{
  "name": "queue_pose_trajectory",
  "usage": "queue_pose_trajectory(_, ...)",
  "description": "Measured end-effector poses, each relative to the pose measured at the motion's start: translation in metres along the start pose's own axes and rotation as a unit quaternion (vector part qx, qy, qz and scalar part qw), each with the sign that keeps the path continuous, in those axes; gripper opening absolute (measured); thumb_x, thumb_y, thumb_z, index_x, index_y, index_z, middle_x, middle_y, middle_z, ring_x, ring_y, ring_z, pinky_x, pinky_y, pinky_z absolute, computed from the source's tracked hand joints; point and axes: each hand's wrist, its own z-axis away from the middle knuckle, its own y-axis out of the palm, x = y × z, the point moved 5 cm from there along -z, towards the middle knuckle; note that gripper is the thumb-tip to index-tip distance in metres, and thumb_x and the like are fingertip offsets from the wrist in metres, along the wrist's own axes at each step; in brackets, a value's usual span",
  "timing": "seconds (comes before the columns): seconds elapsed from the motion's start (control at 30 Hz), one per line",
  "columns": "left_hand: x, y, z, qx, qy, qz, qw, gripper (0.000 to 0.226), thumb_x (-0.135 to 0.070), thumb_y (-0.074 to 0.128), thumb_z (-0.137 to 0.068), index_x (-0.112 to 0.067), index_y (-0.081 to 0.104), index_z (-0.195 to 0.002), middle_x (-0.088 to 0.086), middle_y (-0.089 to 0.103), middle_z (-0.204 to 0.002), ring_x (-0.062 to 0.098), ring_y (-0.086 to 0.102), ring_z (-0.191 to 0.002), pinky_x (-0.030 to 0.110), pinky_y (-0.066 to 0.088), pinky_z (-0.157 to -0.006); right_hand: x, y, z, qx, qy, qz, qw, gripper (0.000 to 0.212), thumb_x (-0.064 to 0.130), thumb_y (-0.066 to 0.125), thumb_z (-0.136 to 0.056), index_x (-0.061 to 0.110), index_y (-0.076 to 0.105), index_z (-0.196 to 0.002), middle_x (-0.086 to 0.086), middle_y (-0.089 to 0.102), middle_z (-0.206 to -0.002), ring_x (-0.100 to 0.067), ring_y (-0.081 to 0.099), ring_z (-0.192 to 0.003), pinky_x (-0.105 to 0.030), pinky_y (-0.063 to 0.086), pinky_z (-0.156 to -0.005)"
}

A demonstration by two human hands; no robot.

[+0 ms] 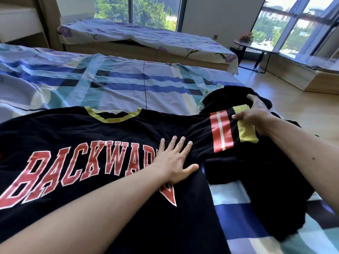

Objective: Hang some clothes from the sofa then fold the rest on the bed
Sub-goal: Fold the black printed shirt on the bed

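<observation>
Apparently folding is only starting: left hand (176,162) lies flat on the black T-shirt (77,129), right hand (256,114) grips its sleeve (222,132).

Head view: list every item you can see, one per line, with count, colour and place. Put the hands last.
T-shirt: one, black with red lettering and yellow collar, spread flat on the near bed
black clothes heap: one, black, at the near bed's right edge, under the T-shirt's sleeve
green patterned cloth: one, green, peeking out behind the heap
near bed: one, blue-striped sheet, foreground
far bed: one, white sheet with purple flowers, behind the near bed
round table: one, dark, by the right window
flowers: one bunch, red, on the table
floor: one, light wood, right
windows: several panes, back and right
left hand: one, pressing flat on the T-shirt's chest
right hand: one, gripping the yellow sleeve cuff
</observation>
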Motion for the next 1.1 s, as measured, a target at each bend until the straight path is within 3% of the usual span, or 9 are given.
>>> queue_pose_trajectory(0.13,0.000,-0.006,0.000,0.026,0.002,0.006,1.000,0.087,-0.075,0.025,-0.093,-0.028,-0.002,-0.161,0.001,-0.009,-0.168,0.026,-0.016,-0.154,0.058,-0.009,-0.122,0.040,0.012,0.012,0.041,-0.065,0.064,0.995,0.089,0.008,0.084,-0.077,0.026,0.039,-0.152,-0.009,0.042,-0.149,-0.031,0.052,-0.125,-0.044,0.049,-0.104)
queue_pose_trajectory(0.23,0.012,-0.023,-0.006,0.041,-0.009,0.189,0.981,0.077,-0.072,0.035,-0.091,-0.026,0.040,-0.153,0.004,0.032,-0.163,0.026,0.022,-0.153,0.052,0.013,-0.125,0.088,0.033,0.037,0.088,-0.115,0.090,0.985,0.092,0.015,0.085,-0.078,0.025,0.034,-0.154,-0.009,0.041,-0.149,-0.033,0.052,-0.124,-0.045,0.046,-0.106)
queue_pose_trajectory(0.33,0.046,-0.063,0.004,-0.064,-0.091,0.527,0.842,0.069,-0.065,0.038,-0.093,-0.008,0.066,-0.121,0.017,0.067,-0.123,0.032,0.062,-0.115,0.043,0.050,-0.097,0.140,0.065,0.073,0.136,-0.176,0.104,0.969,0.099,0.013,0.083,-0.080,0.025,0.024,-0.158,-0.012,0.037,-0.154,-0.030,0.051,-0.126,-0.034,0.044,-0.102)
queue_pose_trajectory(0.43,0.093,-0.086,0.019,-0.092,-0.166,0.709,0.679,0.075,-0.069,0.017,-0.100,-0.011,0.062,-0.118,0.013,0.070,-0.110,0.027,0.064,-0.100,0.039,0.050,-0.088,0.171,0.106,0.109,0.302,-0.164,0.000,0.939,0.099,0.016,0.075,-0.089,0.030,0.009,-0.161,-0.012,0.049,-0.143,-0.028,0.071,-0.101,-0.044,0.060,-0.087)
queue_pose_trajectory(0.5,0.127,-0.088,0.031,-0.103,-0.159,0.789,0.585,0.092,-0.082,0.012,-0.090,-0.013,0.066,-0.118,0.012,0.073,-0.112,0.027,0.068,-0.100,0.040,0.051,-0.092,0.168,0.134,0.118,0.360,-0.123,0.006,0.925,0.085,0.020,0.066,-0.096,0.029,0.011,-0.160,-0.012,0.056,-0.134,-0.033,0.071,-0.105,-0.049,0.060,-0.084)
queue_pose_trajectory(0.6,0.169,-0.060,0.046,-0.097,-0.276,0.718,0.632,0.107,-0.098,0.051,-0.059,-0.021,0.064,-0.131,0.008,0.067,-0.130,0.028,0.065,-0.117,0.049,0.045,-0.106,0.140,0.171,0.118,0.319,-0.166,0.188,0.914,0.063,0.026,0.058,-0.102,0.022,0.029,-0.157,-0.013,0.060,-0.131,-0.030,0.061,-0.112,-0.043,0.055,-0.086)
queue_pose_trajectory(0.7,0.214,-0.015,0.041,-0.140,-0.362,0.604,0.696,0.094,-0.056,0.085,-0.043,-0.018,0.063,-0.126,0.004,0.071,-0.120,0.025,0.069,-0.103,0.046,0.056,-0.092,0.102,0.203,0.128,0.313,-0.225,0.282,0.879,0.058,0.034,0.049,-0.105,0.017,0.029,-0.157,-0.012,0.039,-0.157,-0.027,0.040,-0.142,-0.033,0.031,-0.115)
queue_pose_trajectory(0.87,0.179,-0.059,0.077,-0.162,-0.379,0.436,0.800,0.075,-0.012,0.072,-0.076,-0.011,0.039,-0.143,0.011,0.057,-0.130,0.030,0.058,-0.118,0.035,0.050,-0.100,0.032,0.245,0.140,0.287,-0.233,0.353,0.859,0.071,0.059,0.027,-0.103,0.030,-0.001,-0.161,-0.003,-0.008,-0.169,-0.022,-0.011,-0.155,-0.049,-0.004,-0.124)
queue_pose_trajectory(1.1,0.222,-0.104,0.133,-0.215,-0.370,0.207,0.880,0.054,-0.034,0.065,-0.084,-0.017,0.052,-0.134,0.008,0.056,-0.132,0.031,0.052,-0.124,0.045,0.045,-0.105,0.059,0.259,0.140,0.257,-0.211,0.356,0.874,0.077,0.064,0.028,-0.101,0.025,0.003,-0.162,-0.009,-0.001,-0.169,-0.024,-0.003,-0.156,-0.052,-0.004,-0.123)
